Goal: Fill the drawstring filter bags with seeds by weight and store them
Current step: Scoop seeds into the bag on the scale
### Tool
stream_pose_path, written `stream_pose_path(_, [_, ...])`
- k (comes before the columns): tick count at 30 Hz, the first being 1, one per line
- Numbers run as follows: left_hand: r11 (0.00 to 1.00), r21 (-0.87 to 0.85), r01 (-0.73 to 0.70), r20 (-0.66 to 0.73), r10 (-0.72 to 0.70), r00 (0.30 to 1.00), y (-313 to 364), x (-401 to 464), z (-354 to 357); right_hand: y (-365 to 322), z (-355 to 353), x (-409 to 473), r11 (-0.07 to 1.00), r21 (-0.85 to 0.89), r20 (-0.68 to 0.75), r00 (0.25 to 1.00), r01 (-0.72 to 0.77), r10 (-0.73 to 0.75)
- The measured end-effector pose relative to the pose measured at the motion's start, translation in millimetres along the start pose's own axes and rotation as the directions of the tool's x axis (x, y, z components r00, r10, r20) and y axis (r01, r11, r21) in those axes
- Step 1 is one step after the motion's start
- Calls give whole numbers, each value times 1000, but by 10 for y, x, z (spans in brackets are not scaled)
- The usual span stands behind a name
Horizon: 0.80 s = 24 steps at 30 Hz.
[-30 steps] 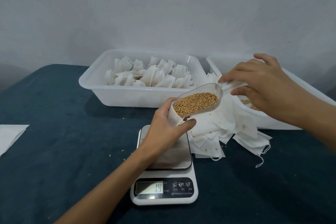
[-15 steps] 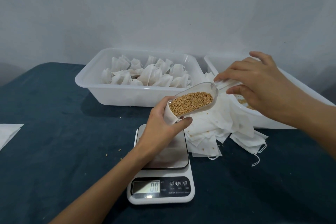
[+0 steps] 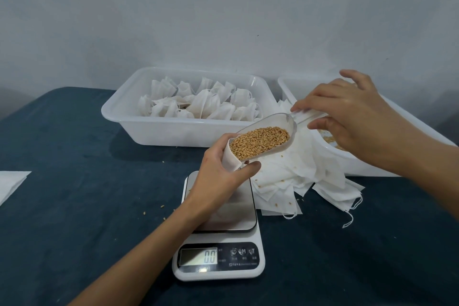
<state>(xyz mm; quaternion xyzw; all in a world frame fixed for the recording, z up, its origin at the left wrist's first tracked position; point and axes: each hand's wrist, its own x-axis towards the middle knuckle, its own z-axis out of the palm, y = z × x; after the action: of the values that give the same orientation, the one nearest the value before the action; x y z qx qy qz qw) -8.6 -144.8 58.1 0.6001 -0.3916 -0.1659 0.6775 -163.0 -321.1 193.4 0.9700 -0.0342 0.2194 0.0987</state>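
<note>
Scale [image 3: 218, 259] reads 0.0 (label illegible) | left hand [image 3: 218, 176] fingers grip bag [image 3: 229, 160] | right hand [image 3: 347, 117] fingers pinch scoop [image 3: 268, 135]

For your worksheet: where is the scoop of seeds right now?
In the head view, the scoop sits centre-right, held by the right hand, its mouth in the bag held by the left hand above the scale.

Scale [image 3: 218, 243] at front centre, tray of filled bags [image 3: 198, 102] behind it, empty bags [image 3: 298, 181] right of the scale (overlapping), seed tray [image 3: 360, 164] behind those
</note>
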Motion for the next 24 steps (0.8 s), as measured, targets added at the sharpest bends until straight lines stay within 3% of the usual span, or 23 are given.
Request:
stream_pose_path(14, [1000, -16, -3, -9, 3, 1000, 3, 14, -11, 34, 37, 17, 996, -78, -53, 997, 50, -54])
stream_pose_path(24, [993, -119, 0, -24, -3, 1000, 44, 48, 87, 86, -8, 27, 992, -106, -65, 995, 72, -80])
